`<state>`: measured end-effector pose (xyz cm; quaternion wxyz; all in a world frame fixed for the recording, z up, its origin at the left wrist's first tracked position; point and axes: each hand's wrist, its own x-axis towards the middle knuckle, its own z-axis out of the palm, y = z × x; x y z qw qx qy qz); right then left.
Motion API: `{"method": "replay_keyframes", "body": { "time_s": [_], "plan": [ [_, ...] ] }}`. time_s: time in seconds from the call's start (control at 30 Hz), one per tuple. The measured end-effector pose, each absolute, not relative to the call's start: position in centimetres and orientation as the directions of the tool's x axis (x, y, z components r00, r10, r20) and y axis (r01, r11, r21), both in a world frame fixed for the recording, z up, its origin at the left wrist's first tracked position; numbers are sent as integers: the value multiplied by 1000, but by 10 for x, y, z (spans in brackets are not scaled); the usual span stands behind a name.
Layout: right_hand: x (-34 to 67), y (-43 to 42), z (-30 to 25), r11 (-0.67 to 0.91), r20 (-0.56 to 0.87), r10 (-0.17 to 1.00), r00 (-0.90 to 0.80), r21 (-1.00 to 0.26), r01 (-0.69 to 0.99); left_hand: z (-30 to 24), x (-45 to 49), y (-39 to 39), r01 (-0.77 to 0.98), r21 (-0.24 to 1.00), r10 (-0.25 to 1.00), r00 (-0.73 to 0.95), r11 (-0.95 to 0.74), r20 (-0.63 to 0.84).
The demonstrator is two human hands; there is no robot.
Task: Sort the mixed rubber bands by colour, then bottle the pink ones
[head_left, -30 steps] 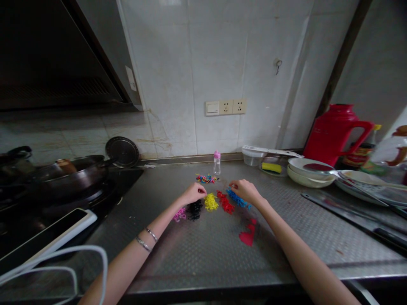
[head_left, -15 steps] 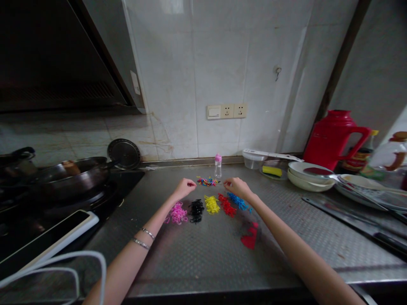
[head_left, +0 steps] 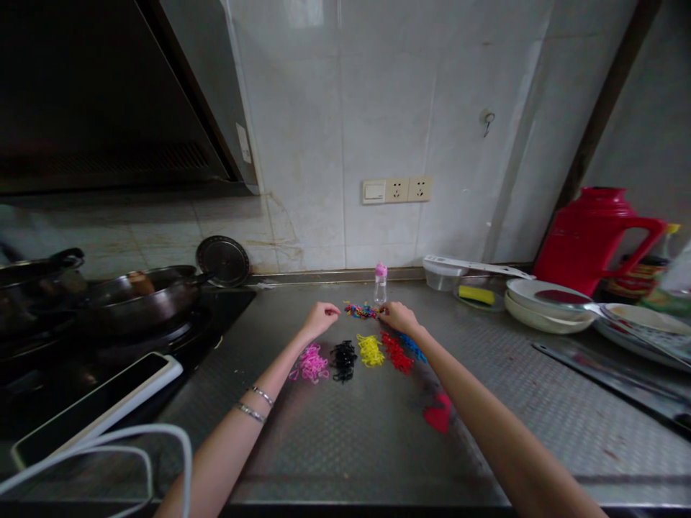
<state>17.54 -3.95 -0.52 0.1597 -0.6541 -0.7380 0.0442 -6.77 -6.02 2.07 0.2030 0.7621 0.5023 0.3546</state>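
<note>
A small mixed-colour pile of rubber-band-like loops [head_left: 360, 311] lies between my hands on the metal counter. My left hand [head_left: 322, 319] is just left of it, thumb and fingers pinched together; anything between them is too small to make out. At the pile's right end, my right hand [head_left: 399, 316] has its fingertips pinched at the edge of the loops. Nearer me runs a row of sorted heaps: pink [head_left: 314, 363], black [head_left: 344, 360], yellow [head_left: 371, 350], red [head_left: 396, 352] and blue [head_left: 413, 347], the last partly hidden by my right forearm.
A small pink-capped clear bottle [head_left: 381, 285] stands behind the mixed pile. A stove with a pan [head_left: 129, 302] is on the left, near a white device [head_left: 102, 406] with a cable. Bowls [head_left: 548, 309], a yellow sponge [head_left: 476, 295] and a red flask [head_left: 586, 234] stand on the right.
My right hand has moved left to the mixed pile's right end. My left hand stays pinched beside the pile's left side. The whole view has shifted slightly.
</note>
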Motion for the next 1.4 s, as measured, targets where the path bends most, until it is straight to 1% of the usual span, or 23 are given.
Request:
{"method": "replay_keyframes", "body": {
  "time_s": [0.23, 0.47, 0.63, 0.73, 0.93, 1.0, 1.1, 1.17, 1.23, 1.4],
  "plan": [
    [173, -38, -14, 135, 251, 966, -65, -272, 953, 19, -68, -60, 621, 678, 918, 224, -394, 328],
    [178, -37, -10, 136, 268, 961, -63, -266, 954, 17, -67, -60, 633, 665, 917, 235, -396, 322],
    [186, -44, -3, 184, 351, 933, -81, -273, 944, 13, -67, -57, 635, 662, 916, 240, -398, 320],
    [188, -53, 1, 272, 402, 906, -135, -306, 912, 11, -69, -55, 636, 660, 916, 241, -398, 320],
    [177, -79, 7, 533, 394, 835, -383, -408, 741, 7, -71, -52, 639, 663, 920, 241, -391, 311],
    [171, -88, 10, 572, 382, 816, -435, -415, 708, 7, -72, -52, 640, 665, 923, 243, -384, 299],
    [165, -96, 13, 578, 322, 816, -481, -415, 703, 6, -73, -52, 645, 663, 925, 243, -379, 292],
    [165, -99, 15, 554, 292, 833, -470, -430, 713, 5, -73, -52, 646, 663, 925, 245, -380, 291],
    [169, -99, 15, 518, 296, 855, -425, -457, 724, 3, -73, -52, 645, 664, 925, 253, -379, 282],
    [193, -97, 15, 495, 383, 861, -334, -484, 722, -2, -68, -51, 646, 675, 934, 264, -358, 242]
  ]
}}
